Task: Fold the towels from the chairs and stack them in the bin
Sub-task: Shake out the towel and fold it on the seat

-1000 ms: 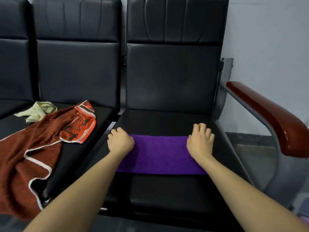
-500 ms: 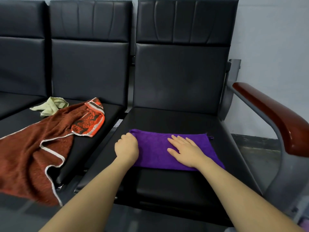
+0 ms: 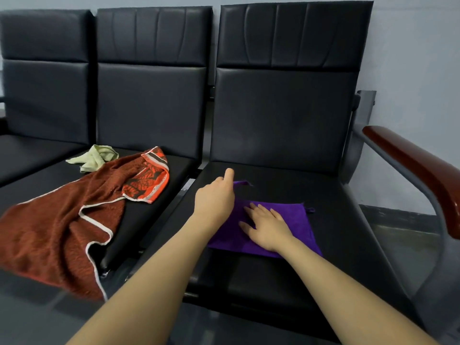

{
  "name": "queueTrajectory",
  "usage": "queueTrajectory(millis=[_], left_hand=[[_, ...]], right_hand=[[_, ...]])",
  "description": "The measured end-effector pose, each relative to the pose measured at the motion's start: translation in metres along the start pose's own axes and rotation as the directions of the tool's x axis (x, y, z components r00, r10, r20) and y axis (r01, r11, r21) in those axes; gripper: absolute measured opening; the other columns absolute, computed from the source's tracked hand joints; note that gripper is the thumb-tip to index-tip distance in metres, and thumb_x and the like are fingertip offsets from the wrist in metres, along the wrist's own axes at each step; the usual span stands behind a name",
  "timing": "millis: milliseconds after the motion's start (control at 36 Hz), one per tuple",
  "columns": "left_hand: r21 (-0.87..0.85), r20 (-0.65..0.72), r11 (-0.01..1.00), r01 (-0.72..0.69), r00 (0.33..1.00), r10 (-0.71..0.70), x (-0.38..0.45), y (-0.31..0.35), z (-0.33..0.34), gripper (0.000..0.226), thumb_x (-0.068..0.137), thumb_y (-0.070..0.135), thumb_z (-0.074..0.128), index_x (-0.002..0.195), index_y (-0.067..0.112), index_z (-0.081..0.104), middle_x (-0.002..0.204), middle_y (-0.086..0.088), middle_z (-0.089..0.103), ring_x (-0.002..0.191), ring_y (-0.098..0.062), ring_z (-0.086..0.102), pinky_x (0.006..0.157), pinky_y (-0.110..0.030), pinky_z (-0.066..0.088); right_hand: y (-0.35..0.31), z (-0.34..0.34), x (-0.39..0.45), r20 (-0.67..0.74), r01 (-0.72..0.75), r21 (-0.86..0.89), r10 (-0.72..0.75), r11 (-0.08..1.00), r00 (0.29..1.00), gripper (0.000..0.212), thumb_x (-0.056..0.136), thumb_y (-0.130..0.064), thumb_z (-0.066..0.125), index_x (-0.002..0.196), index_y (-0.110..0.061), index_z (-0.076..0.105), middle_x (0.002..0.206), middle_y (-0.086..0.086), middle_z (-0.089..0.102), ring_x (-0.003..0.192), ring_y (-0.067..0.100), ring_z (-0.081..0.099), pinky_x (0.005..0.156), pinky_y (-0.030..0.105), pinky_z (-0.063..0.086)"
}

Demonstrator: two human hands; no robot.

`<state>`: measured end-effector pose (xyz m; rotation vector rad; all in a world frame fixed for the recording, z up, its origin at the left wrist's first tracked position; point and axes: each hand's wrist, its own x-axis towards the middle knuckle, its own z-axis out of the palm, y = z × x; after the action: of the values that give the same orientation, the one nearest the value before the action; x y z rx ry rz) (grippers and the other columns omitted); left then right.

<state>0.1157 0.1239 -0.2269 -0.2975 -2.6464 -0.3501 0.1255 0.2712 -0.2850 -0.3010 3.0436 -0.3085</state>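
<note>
The purple towel (image 3: 281, 227) is spread on the right-hand chair seat (image 3: 311, 275). It is pressed flat by the right hand (image 3: 267, 226), fingers straight. A corner is lifted in the closed grip of the left hand (image 3: 216, 199). A rust-red towel (image 3: 59, 227) and a pale green cloth (image 3: 95, 156) are draped on the middle seat.

A waiting room: linked black padded chairs (image 3: 286, 115) against a plain wall (image 3: 418, 58).

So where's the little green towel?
In the head view, the green towel lies crumpled at the back of the middle chair seat, left of centre, its near edge touching the big reddish-brown towel.
</note>
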Motion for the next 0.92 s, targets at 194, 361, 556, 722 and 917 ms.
queueTrajectory(millis=[194,361,556,722,917], left_hand=[[-0.453,0.099,0.862,0.227,0.974,-0.204,0.003,0.024,-0.013,0.034,0.09,0.02,0.05,0.123,0.014,0.043,0.101,-0.007,0.064,0.093,-0.028,0.06,0.072,-0.032,0.043],[-0.594,0.188,0.752,0.287,0.958,-0.217,0.008,0.053,-0.006,0.032,0.089,0.018,0.053,0.12,0.012,0.048,0.105,-0.007,0.063,0.091,-0.02,0.056,0.075,-0.029,0.042],[-0.702,0.443,0.598,0.386,0.895,-0.058,0.013,0.097,0.016,0.039,0.093,0.028,0.056,0.125,0.009,0.046,0.091,-0.006,0.064,0.075,-0.018,0.064,0.062,-0.03,0.053],[-0.491,0.523,0.84,0.231,0.849,0.073,0.005,0.104,0.03,0.043,0.101,0.032,0.037,0.134,0.005,0.042,0.122,-0.012,0.057,0.108,-0.026,0.058,0.087,-0.034,0.046],[0.015,0.431,1.0,-0.026,0.902,0.017,-0.009,0.08,0.042,0.045,0.099,0.034,0.038,0.134,0.006,0.037,0.138,-0.017,0.038,0.126,-0.034,0.037,0.101,-0.04,0.033]], right_hand=[[0.009,-0.011,-0.011,-0.185,0.034,0.173,-0.001,0.984,0.983,0.034,0.098,-0.039,0.045,0.129,-0.026,0.052,0.134,-0.005,0.051,0.127,0.018,0.041,0.099,0.032,0.022],[0.045,-0.03,-0.033,-0.247,-0.094,0.155,0.13,0.983,0.96,0.034,0.097,-0.044,0.044,0.129,-0.034,0.053,0.127,-0.007,0.051,0.124,0.017,0.037,0.101,0.034,0.018],[0.082,-0.037,-0.053,-0.219,-0.298,0.223,0.346,0.928,0.913,0.029,0.1,-0.035,0.04,0.116,-0.028,0.063,0.119,0.0,0.057,0.119,0.025,0.042,0.096,0.034,0.024],[0.09,-0.037,-0.058,-0.144,-0.366,0.279,0.415,0.888,0.898,0.033,0.099,-0.026,0.036,0.118,-0.028,0.063,0.13,0.0,0.053,0.124,0.026,0.038,0.101,0.037,0.023],[0.083,-0.036,-0.05,-0.189,-0.383,0.346,0.463,0.857,0.866,0.04,0.098,-0.049,0.037,0.107,-0.024,0.067,0.119,-0.001,0.057,0.12,0.024,0.04,0.101,0.037,0.022]])
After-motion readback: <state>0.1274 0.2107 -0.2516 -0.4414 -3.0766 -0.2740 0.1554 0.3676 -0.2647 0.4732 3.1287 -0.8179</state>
